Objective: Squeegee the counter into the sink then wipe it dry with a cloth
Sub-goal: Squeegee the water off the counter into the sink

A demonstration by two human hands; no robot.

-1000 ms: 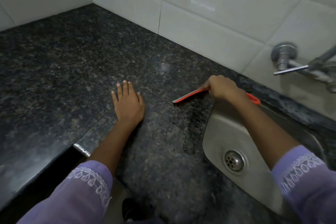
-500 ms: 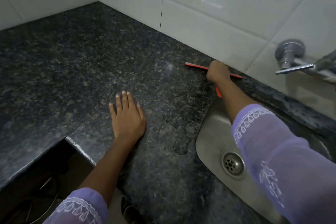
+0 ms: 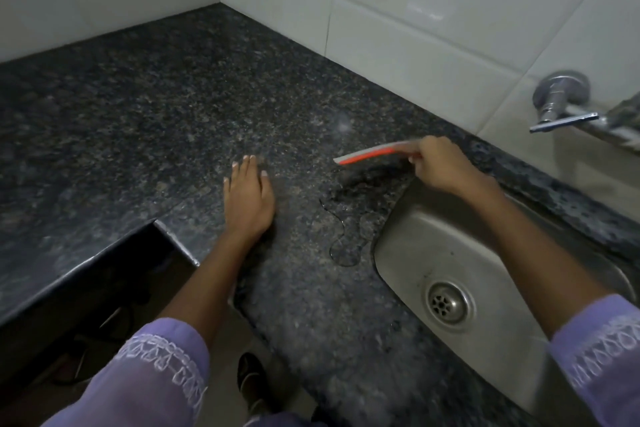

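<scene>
Right hand (image 3: pixel 438 166) gripping squeegee (image 3: pixel 372 152) (perhaps lifted)

The squeegee (image 3: pixel 372 152) is a thin red blade with a pale edge, held nearly level just above the counter (image 3: pixel 166 121), its free end pointing left. The counter is dark speckled granite, with a puddle (image 3: pixel 349 215) lying under the blade and reaching beside the sink (image 3: pixel 450 246), a steel basin with a round drain.

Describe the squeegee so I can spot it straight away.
Start at the steel sink, lower right. Past its far-left corner, the right hand holds the squeegee over the dark granite counter. It is a thin orange-red strip, the only bright colour there.
</scene>
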